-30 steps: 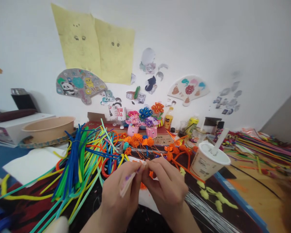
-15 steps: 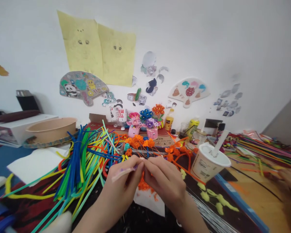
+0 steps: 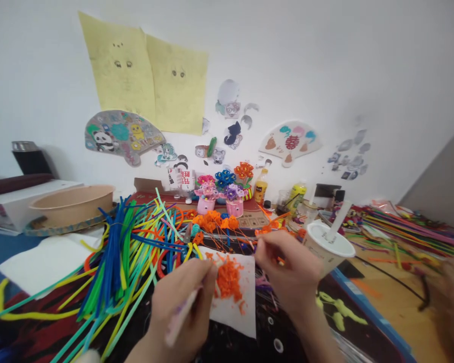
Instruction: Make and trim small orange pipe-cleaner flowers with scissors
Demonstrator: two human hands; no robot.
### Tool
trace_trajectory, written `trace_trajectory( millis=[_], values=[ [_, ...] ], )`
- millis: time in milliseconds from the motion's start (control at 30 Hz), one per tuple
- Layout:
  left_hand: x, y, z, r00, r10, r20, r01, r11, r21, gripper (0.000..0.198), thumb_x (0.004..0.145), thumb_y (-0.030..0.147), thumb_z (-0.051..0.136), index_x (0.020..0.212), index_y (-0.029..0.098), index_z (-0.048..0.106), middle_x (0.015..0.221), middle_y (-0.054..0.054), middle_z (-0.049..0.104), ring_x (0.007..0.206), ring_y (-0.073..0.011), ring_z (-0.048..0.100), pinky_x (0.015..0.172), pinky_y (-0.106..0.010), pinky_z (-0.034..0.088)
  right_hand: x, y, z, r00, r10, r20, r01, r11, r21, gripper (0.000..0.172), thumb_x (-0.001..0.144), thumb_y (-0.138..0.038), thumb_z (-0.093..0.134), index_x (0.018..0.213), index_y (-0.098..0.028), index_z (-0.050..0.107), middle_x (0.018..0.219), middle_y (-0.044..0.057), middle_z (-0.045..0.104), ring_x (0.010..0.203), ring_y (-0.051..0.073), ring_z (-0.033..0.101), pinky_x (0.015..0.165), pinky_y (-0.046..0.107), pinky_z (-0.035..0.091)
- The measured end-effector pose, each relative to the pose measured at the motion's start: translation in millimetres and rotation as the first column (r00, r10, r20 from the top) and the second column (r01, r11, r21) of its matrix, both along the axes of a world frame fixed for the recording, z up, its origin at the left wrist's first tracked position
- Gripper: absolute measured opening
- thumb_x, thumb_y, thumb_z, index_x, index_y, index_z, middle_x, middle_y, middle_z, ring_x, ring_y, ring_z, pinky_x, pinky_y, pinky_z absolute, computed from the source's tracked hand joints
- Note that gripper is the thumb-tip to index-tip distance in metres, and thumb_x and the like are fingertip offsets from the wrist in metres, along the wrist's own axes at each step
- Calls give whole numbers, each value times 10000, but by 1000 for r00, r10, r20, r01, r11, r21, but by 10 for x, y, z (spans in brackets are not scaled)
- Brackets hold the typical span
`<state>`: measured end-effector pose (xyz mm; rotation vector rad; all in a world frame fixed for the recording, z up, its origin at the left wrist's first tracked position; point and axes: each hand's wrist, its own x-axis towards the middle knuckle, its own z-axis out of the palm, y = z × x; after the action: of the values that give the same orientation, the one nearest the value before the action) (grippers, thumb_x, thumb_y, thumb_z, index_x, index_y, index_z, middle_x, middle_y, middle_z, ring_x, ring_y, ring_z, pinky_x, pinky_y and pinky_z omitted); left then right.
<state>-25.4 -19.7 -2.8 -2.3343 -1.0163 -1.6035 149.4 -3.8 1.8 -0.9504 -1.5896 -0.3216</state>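
My left hand (image 3: 181,307) is closed around a thin pale stick with purple marks (image 3: 181,315) that slants down to the left. My right hand (image 3: 287,269) is raised a little to the right, fingers pinched together on something too small to name. Between the hands lies a white paper sheet (image 3: 236,312) with a heap of orange fluff scraps (image 3: 228,280) on it.
A big pile of coloured pipe cleaners (image 3: 124,252) lies on the left. A white lidded cup with a straw (image 3: 327,247) stands right of my right hand. Small pipe-cleaner flower pots (image 3: 221,194) line the wall. Another person's hand (image 3: 448,287) works at the right edge. A tan bowl (image 3: 70,201) sits far left.
My hands were joined over the paper; now the right hand has pulled away up and to the right, and the orange scraps on the paper are uncovered.
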Motion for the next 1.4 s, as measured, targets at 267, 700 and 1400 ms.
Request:
trace_trajectory(
  millis=[267, 700, 1400],
  values=[
    [-5, 43, 61, 997, -79, 13, 80, 992, -102, 226, 907, 131, 434, 709, 183, 531, 549, 58, 527, 447, -57, 497, 432, -146, 344, -181, -121, 33, 936, 311, 166, -303, 950, -72, 108, 884, -89, 561, 924, -157, 634, 829, 53, 696, 723, 135, 650, 690, 221, 524],
    [-18, 93, 21, 997, -57, -45, 53, 995, -87, 278, 903, 101, 414, 648, 180, 492, 525, 56, 457, 432, -61, 413, 431, -166, 303, -180, -95, 241, 791, 145, 595, -182, 983, 2, 304, 957, -93, 403, 748, -108, 624, 666, 74, 642, 624, 181, 604, 573, 280, 459],
    [-115, 90, -15, 996, 63, 63, -61, 998, -34, 219, 908, 118, 441, 718, 196, 515, 552, 66, 487, 465, -66, 490, 489, -151, 381, -168, 39, 126, 967, 197, 159, -177, 975, -134, 161, 852, -120, 543, 705, -176, 575, 566, -40, 546, 474, 77, 492, 486, 174, 410]
  ],
)
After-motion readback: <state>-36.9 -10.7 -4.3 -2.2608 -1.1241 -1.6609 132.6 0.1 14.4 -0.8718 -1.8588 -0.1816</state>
